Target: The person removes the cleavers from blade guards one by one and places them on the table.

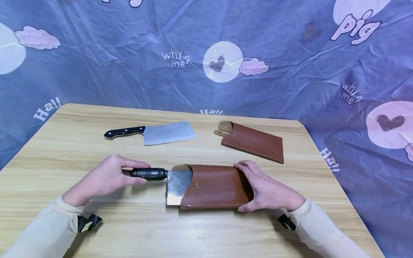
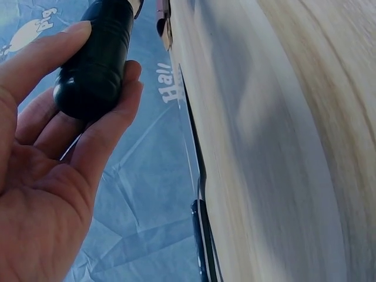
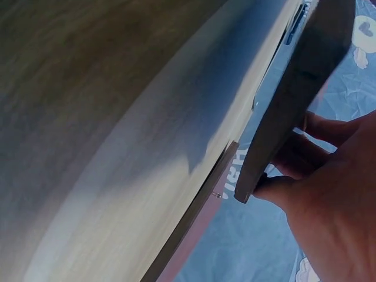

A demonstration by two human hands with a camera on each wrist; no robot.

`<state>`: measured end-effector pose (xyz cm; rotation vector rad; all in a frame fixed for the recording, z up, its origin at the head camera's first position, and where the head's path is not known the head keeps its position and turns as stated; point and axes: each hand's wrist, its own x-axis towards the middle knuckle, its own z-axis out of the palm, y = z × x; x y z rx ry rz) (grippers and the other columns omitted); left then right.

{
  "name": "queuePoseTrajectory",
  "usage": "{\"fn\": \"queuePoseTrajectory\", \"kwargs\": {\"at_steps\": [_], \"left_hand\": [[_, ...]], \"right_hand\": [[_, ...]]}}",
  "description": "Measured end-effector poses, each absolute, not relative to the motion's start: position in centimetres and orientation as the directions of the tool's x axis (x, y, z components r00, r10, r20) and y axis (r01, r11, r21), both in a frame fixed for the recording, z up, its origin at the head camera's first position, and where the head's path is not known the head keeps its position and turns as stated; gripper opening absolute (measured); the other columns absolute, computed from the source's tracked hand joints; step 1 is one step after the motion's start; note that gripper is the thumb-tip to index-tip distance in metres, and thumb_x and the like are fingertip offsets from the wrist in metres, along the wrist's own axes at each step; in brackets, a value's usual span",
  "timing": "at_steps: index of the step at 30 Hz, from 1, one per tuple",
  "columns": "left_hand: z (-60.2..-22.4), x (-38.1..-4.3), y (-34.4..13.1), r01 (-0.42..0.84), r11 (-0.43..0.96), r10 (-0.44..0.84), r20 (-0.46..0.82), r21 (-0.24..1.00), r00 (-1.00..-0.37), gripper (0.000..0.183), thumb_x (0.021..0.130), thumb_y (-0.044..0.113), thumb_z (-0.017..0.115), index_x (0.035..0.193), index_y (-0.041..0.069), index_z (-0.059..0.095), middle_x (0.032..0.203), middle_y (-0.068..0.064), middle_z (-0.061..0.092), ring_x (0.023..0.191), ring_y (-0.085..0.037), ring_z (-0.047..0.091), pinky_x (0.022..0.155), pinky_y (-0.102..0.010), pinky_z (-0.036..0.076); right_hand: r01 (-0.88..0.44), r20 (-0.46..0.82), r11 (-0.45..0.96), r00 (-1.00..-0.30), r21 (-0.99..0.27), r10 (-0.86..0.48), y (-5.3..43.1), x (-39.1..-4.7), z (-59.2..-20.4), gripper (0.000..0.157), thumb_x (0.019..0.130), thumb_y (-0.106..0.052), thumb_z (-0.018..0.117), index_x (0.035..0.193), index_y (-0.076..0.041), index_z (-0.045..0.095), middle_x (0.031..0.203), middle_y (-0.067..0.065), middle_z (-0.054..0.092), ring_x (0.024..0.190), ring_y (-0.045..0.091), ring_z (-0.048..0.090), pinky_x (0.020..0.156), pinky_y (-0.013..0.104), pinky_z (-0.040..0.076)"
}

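My left hand (image 1: 104, 179) pinches the round black handle of a cleaver (image 1: 178, 184) between thumb and fingers. The front of its blade is inside a brown leather sheath (image 1: 213, 188), and the part near the handle shows outside the mouth. At the other end, my right hand (image 1: 269, 190) grips the sheath by its edges, thumb on the near side and fingers on the far side. The left wrist view shows the handle (image 2: 97, 64) resting against the fingers. In the right wrist view, the sheath (image 3: 294, 100) is held above the tabletop.
A second cleaver (image 1: 169, 133) with a riveted black handle lies behind, to the left. To its right is another brown sheath (image 1: 253, 142) with tan flaps. The wooden table (image 1: 206, 233) ends at a blue printed cloth (image 1: 145, 79).
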<state>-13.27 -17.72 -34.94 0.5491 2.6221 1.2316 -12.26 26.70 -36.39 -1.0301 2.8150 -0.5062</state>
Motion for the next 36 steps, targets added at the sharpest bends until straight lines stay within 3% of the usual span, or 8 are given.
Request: {"fn": "queuePoseTrajectory", "kwargs": {"at_steps": [4,11,22,31,36], "left_hand": [[-35.03,-13.32,-17.7,0.254,0.577,0.424,-0.018,0.776,-0.906,0.045,0.076,0.03,0.085,0.116,0.01,0.074,0.115,-0.009,0.069,0.053,-0.007,0.046,0.042,-0.026,0.037],[-35.3,-13.39,-17.75,0.254,0.585,0.43,-0.029,0.77,-0.902,0.047,0.077,0.03,0.085,0.117,0.009,0.073,0.112,-0.007,0.071,0.047,-0.004,0.034,0.039,-0.026,0.035],[-35.21,-13.34,-17.77,0.236,0.586,0.426,-0.047,0.775,-0.903,0.048,0.076,0.03,0.085,0.116,0.007,0.073,0.111,-0.008,0.071,0.052,-0.008,0.044,0.042,-0.027,0.038],[-35.19,-13.28,-17.91,0.23,0.58,0.425,-0.049,0.781,-0.904,0.049,0.076,0.031,0.085,0.117,0.008,0.073,0.114,-0.009,0.07,0.046,-0.005,0.034,0.038,-0.026,0.034],[-35.2,-13.21,-18.22,0.236,0.572,0.415,-0.029,0.785,-0.909,0.048,0.076,0.03,0.086,0.117,0.008,0.073,0.117,-0.011,0.069,0.048,-0.006,0.037,0.04,-0.027,0.036]], "right_hand": [[-0.613,0.016,0.711,-0.761,-0.344,-0.649,26.66,-12.26,-36.46,0.116,0.058,-0.057,0.088,0.145,-0.002,0.035,0.141,0.008,0.033,0.128,0.02,0.038,0.102,0.039,0.041],[-0.608,-0.003,0.708,-0.758,-0.36,-0.652,26.57,-12.21,-36.52,0.118,0.058,-0.054,0.089,0.147,-0.001,0.032,0.144,0.009,0.034,0.13,0.02,0.033,0.103,0.042,0.04],[-0.606,-0.006,0.705,-0.757,-0.369,-0.654,26.56,-12.37,-36.65,0.118,0.057,-0.052,0.09,0.147,-0.001,0.032,0.143,0.008,0.034,0.13,0.019,0.033,0.103,0.041,0.04],[-0.61,-0.01,0.698,-0.75,-0.375,-0.661,26.58,-12.57,-36.75,0.117,0.057,-0.051,0.09,0.146,-0.001,0.033,0.143,0.006,0.034,0.13,0.018,0.033,0.104,0.04,0.039],[-0.606,-0.017,0.703,-0.752,-0.372,-0.658,26.75,-12.58,-36.73,0.117,0.057,-0.051,0.09,0.146,-0.002,0.033,0.143,0.007,0.034,0.13,0.019,0.033,0.103,0.041,0.04]]}}
